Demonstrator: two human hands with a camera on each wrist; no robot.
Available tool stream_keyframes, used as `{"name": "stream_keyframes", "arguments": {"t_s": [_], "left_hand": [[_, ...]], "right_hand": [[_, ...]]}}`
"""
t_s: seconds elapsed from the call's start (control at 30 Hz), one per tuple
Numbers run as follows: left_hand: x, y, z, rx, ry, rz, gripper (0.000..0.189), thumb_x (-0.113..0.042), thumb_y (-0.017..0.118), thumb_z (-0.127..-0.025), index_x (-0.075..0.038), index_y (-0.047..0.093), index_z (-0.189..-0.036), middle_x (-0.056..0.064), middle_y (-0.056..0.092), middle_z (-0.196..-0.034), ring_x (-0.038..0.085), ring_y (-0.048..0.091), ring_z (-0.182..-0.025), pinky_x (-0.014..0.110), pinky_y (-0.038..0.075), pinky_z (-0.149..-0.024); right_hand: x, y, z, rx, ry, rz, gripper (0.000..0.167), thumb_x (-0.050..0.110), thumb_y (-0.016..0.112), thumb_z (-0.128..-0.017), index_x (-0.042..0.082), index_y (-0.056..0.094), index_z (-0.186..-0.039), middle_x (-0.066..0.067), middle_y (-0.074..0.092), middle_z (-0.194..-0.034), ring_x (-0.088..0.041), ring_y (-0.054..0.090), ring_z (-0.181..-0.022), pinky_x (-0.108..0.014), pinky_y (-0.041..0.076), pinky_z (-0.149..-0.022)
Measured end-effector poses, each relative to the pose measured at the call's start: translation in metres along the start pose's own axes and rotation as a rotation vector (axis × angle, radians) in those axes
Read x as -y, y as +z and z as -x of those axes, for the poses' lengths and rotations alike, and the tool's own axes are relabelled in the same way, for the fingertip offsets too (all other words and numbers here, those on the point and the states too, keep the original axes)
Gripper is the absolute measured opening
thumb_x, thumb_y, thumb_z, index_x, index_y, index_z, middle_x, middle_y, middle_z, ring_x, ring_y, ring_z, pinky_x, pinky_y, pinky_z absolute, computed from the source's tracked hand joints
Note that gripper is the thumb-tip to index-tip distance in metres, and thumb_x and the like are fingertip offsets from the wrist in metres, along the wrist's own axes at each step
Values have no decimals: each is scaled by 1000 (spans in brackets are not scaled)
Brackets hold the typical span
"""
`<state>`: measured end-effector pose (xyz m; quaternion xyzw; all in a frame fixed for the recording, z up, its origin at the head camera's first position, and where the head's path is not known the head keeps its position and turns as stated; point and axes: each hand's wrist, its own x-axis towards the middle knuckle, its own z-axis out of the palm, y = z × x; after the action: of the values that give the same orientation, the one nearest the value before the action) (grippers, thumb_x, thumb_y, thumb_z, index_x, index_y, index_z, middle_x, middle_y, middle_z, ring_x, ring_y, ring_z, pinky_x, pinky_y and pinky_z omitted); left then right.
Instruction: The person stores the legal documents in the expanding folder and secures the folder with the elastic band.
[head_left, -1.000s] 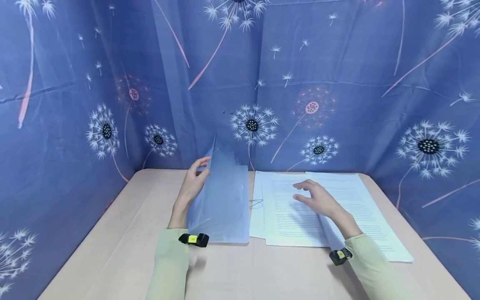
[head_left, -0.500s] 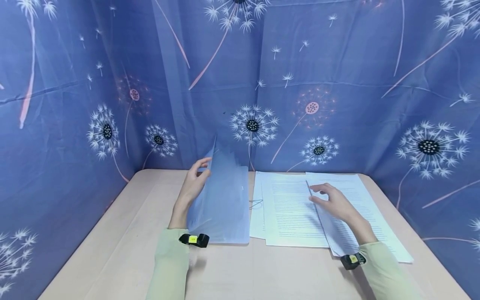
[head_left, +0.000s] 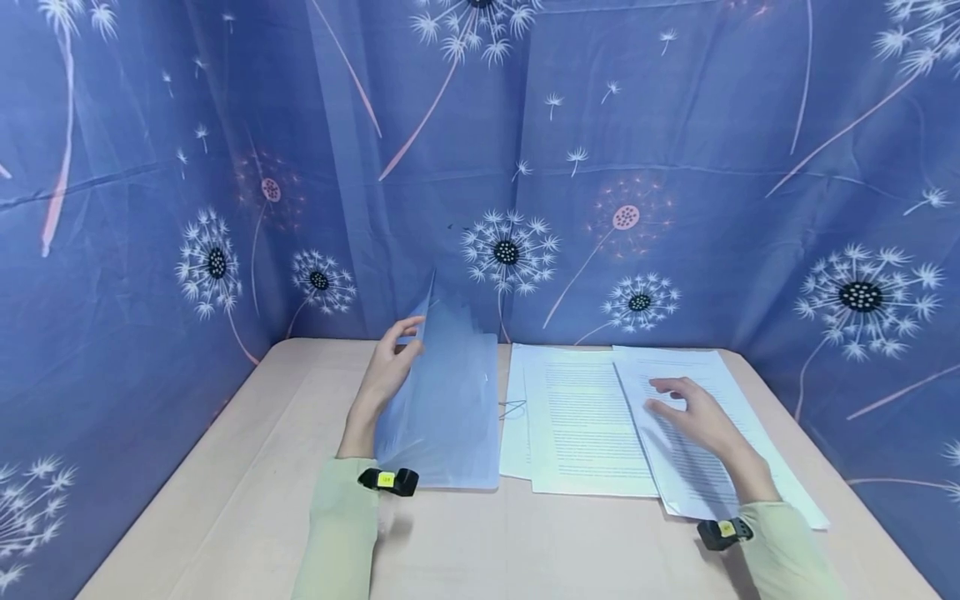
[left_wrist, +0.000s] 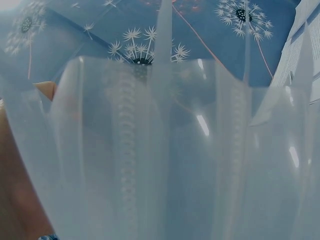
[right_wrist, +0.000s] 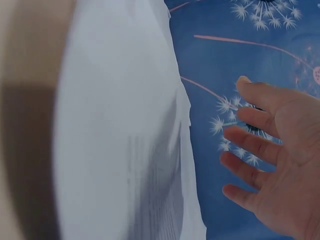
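Note:
On the left of the table lies a translucent bluish display folder (head_left: pixel 461 417) with clear pockets (left_wrist: pixel 190 150). Several of its leaves stand up, fanned. My left hand (head_left: pixel 390 358) grips their upper left edge between thumb and fingers; in the left wrist view the leaves hide most of that hand. Over the right-hand printed sheets (head_left: pixel 675 467) hovers my right hand (head_left: pixel 701 412), thumb and fingers loosely bent and apart, holding nothing. The right wrist view shows that palm (right_wrist: pixel 295 175) with its fingers spread beside the sheets' edge.
A middle stack of printed paper (head_left: pixel 592 425) lies between the folder and the right-hand sheets, partly under them. A thin dark wire-like loop (head_left: pixel 512 408) sits at its left edge. A blue dandelion-patterned curtain (head_left: pixel 570 167) encloses the pale table (head_left: pixel 247 467).
My right hand has moved right across the papers; a sheet's left edge rose at its fingertips, and now the fingers are off that edge. The left hand and folder have stayed in place.

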<state>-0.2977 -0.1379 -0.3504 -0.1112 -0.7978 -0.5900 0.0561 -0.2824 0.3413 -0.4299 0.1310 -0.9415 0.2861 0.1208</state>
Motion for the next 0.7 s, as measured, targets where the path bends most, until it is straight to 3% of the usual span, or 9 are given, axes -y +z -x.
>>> {"name": "stream_keyframes", "arguments": {"t_s": [0.47,0.7], "left_hand": [[3,-1,-1,-2,-3,6,52,-15,47,-98,-14,43,-150,18,40,-149,34,52,-122,41,43,-94],[29,0,-17,-14,-4,18,52,-19,48,-99,-20,43,-150,13,39,-150,33,52,-122,44,42,-95]], "right_hand": [[-34,-12,11,-8,53,60,49,25,66,-95,-10,58,-128,-33,60,-122,-52,56,-110,-61,47,-91],[-51,-19,17,-20,57,91,48,24,67,-94,-13,59,-125,-35,61,-121,-49,58,-105,-57,47,-88]]}}
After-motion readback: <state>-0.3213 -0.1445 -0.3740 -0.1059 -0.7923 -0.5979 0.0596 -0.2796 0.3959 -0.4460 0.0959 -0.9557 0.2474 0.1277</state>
